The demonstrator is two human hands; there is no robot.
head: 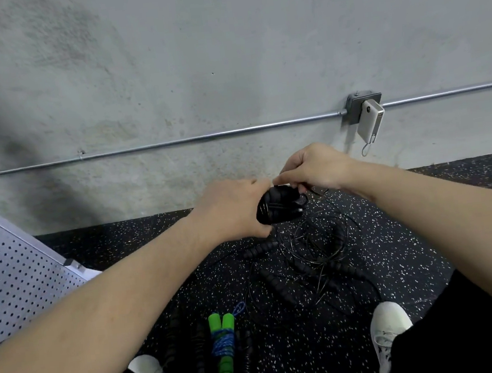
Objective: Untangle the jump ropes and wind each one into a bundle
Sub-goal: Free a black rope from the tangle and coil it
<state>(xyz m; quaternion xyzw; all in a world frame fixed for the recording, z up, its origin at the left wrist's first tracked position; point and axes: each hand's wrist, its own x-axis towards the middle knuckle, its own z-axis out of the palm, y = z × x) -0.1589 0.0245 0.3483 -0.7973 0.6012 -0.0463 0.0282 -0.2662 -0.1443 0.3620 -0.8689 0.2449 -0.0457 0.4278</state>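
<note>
My left hand [230, 209] grips a pair of black ribbed jump-rope handles [277, 205] held together above the floor. My right hand [315, 167] pinches the thin black cord at the top of those handles. Below them, a tangle of thin black cords [312, 249] with several black ribbed handles lies on the speckled floor. A green-handled rope [223, 343] wound with blue cord lies bundled near my left foot. Beside it lie more black ribbed handles [200, 355], partly in shadow.
The floor is black speckled rubber [409, 220]. A perforated metal bench [14, 277] stands at the left. A concrete wall with a conduit pipe [203, 136] and an outlet box holding a white power bank [370, 121] rises ahead. My white shoes [388, 326] frame the ropes.
</note>
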